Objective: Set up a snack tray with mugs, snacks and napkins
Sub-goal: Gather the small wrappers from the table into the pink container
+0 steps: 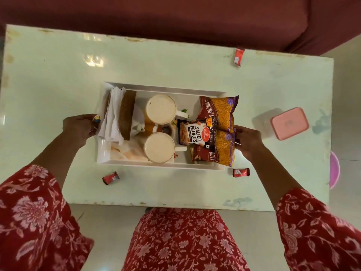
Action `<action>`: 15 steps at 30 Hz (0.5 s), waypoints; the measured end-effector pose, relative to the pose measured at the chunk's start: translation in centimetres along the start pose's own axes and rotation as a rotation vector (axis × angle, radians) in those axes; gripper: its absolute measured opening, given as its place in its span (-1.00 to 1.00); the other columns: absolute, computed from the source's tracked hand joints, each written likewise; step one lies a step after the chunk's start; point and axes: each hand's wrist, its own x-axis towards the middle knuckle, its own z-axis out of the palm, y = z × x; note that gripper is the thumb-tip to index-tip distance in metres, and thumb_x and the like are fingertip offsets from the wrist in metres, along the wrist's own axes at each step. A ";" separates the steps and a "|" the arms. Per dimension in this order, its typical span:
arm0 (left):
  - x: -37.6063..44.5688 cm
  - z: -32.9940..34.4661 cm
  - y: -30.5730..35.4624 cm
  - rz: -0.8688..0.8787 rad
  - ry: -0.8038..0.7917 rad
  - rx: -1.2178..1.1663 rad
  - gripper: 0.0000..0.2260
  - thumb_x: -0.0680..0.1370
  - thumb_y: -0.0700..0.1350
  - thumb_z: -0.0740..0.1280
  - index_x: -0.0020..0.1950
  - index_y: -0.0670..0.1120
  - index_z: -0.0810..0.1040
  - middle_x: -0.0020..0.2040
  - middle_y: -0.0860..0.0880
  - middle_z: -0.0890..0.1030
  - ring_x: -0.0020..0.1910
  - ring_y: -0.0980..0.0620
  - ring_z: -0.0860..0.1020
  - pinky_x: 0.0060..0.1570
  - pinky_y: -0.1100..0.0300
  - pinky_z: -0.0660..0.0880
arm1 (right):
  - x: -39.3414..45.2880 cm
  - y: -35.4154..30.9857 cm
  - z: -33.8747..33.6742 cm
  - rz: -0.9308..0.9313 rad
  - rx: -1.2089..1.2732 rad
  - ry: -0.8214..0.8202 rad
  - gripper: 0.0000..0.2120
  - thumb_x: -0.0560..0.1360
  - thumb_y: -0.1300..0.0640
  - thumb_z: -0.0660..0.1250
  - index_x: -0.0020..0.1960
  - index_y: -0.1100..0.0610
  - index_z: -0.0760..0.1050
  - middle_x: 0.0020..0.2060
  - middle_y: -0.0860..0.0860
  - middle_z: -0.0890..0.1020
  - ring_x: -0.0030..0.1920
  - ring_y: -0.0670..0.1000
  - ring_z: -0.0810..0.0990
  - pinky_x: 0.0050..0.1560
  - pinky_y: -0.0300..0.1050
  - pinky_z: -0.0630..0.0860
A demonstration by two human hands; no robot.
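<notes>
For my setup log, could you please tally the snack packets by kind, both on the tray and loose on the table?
Salted peanuts packet: 1
Bhujia sev packets: 2
Small red wrapped sweets on the table: 3
Total: 6

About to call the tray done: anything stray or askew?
Yes. Three small red wrappers lie loose on the table, outside the tray. The snack packets overhang its right rim.
</notes>
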 end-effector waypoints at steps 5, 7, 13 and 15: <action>0.1 -0.3 0.3 -0.023 0.008 -0.010 -0.75 0.49 -0.41 0.20 -0.29 -0.13 0.51 -0.57 0.03 0.58 -0.60 0.15 0.54 -0.48 0.32 0.55 | 0.0 0.1 0.1 -0.009 -0.021 0.012 -0.74 0.50 0.44 0.15 0.07 0.29 0.54 -0.07 0.22 0.61 -0.14 0.20 0.60 0.04 0.12 0.56; 0.2 -0.3 0.5 -0.041 0.013 0.023 -0.78 0.49 -0.39 0.22 -0.26 -0.12 0.50 -0.49 -0.03 0.60 -0.61 0.16 0.53 -0.42 0.28 0.55 | 0.0 0.0 0.1 -0.002 -0.026 0.029 -0.75 0.51 0.44 0.16 0.08 0.29 0.54 -0.06 0.22 0.61 -0.13 0.20 0.60 0.05 0.11 0.57; -0.6 -0.5 1.4 0.021 0.100 0.148 -0.93 0.50 -0.21 0.29 -0.14 -0.17 0.56 -0.26 -0.13 0.67 -0.25 -0.03 0.63 -0.11 0.07 0.49 | -1.6 -1.1 -1.2 -0.051 -0.004 0.078 -0.75 0.51 0.42 0.19 0.13 0.27 0.51 -0.21 0.13 0.58 -0.27 0.05 0.57 -0.21 -0.13 0.54; -1.7 0.0 1.8 0.178 0.218 0.387 -0.77 0.50 -0.19 0.27 0.09 -0.26 0.56 0.11 -0.27 0.58 0.11 -0.20 0.56 0.15 -0.02 0.44 | -2.6 -1.4 -2.0 -0.098 -0.025 0.106 -0.75 0.49 0.39 0.23 0.14 0.26 0.53 -0.19 0.13 0.59 -0.25 0.06 0.56 -0.16 -0.11 0.54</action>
